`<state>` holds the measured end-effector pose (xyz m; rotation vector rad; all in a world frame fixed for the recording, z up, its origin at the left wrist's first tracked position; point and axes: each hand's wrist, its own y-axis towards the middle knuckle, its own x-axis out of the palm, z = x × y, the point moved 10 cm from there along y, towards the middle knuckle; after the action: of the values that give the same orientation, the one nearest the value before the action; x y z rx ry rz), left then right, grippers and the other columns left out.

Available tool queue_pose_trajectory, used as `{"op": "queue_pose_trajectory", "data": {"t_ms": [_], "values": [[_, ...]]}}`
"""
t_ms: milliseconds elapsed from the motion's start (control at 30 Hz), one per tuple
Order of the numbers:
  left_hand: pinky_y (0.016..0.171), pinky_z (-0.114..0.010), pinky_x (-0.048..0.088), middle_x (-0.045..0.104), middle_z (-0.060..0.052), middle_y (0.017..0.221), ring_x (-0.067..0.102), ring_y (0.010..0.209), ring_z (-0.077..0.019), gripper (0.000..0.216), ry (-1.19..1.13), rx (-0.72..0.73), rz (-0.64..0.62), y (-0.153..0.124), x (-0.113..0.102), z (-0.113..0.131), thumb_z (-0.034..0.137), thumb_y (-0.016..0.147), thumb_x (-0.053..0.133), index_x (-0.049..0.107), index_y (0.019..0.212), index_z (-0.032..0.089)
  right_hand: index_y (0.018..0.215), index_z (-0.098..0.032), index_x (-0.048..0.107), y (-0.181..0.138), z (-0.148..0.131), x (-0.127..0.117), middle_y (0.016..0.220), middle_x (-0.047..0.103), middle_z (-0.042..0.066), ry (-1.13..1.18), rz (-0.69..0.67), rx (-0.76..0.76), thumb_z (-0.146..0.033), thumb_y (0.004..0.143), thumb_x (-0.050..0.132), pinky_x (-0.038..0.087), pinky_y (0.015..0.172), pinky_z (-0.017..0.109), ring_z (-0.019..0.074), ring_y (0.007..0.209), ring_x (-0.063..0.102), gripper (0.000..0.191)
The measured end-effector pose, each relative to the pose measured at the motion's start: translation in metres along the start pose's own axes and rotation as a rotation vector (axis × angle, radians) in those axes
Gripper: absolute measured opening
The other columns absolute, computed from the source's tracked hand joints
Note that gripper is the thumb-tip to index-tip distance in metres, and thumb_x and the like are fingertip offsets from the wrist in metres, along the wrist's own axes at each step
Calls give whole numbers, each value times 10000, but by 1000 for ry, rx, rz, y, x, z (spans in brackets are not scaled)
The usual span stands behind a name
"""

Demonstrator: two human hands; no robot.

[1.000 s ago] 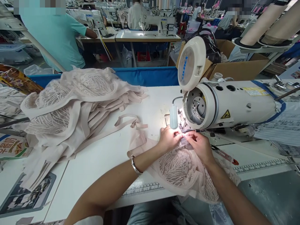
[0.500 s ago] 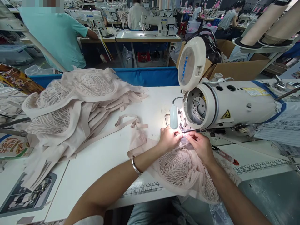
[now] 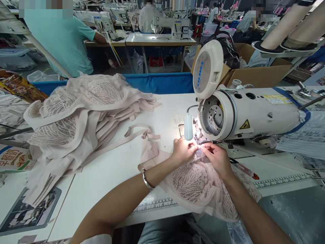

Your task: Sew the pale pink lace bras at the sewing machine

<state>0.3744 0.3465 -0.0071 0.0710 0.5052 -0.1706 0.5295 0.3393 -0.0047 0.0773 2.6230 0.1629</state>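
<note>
A pale pink lace garment piece (image 3: 193, 188) lies on the white table in front of me, its edge under the needle area of a white sewing machine (image 3: 243, 113). My left hand (image 3: 183, 150) pinches the fabric edge just left of the needle, under the bright work lamp. My right hand (image 3: 215, 158) pinches the same edge from the right, fingertips almost touching the left ones. A metal bangle (image 3: 146, 179) sits on my left wrist. A loose pink strap (image 3: 138, 131) trails across the table to the left.
A tall pile of matching lace pieces (image 3: 76, 115) fills the table's left side. Printed packets (image 3: 15, 159) lie at the far left. A cardboard box (image 3: 256, 73) and thread cones (image 3: 291, 23) stand behind the machine. A person in a teal shirt (image 3: 61, 37) stands beyond the blue barrier.
</note>
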Motion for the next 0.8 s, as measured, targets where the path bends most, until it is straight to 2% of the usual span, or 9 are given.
{"op": "queue_pose_trajectory", "data": {"t_ms": [333, 500, 800], "values": [[926, -353, 391, 661, 29, 674, 593, 778, -191, 157, 20, -8, -13, 1, 2, -1, 258, 884, 616, 702, 760, 211, 790, -203, 749, 0, -3, -1, 739, 728, 59, -16, -5, -17, -471, 755, 684, 527, 592, 326, 214, 657, 623, 278], [902, -347, 397, 656, 24, 672, 592, 790, -195, 153, 12, -15, -18, 1, 2, -2, 253, 886, 615, 697, 765, 207, 813, -197, 755, 0, -4, 0, 739, 726, 58, -22, -14, -28, -466, 764, 682, 534, 647, 336, 210, 666, 625, 283], [926, -354, 402, 640, 24, 637, 593, 803, -205, 170, 38, -15, -15, 0, 2, -2, 285, 886, 602, 708, 771, 218, 797, -189, 748, 0, -3, 0, 716, 718, 58, -11, -10, -19, -557, 752, 704, 525, 610, 319, 204, 649, 623, 373]]}}
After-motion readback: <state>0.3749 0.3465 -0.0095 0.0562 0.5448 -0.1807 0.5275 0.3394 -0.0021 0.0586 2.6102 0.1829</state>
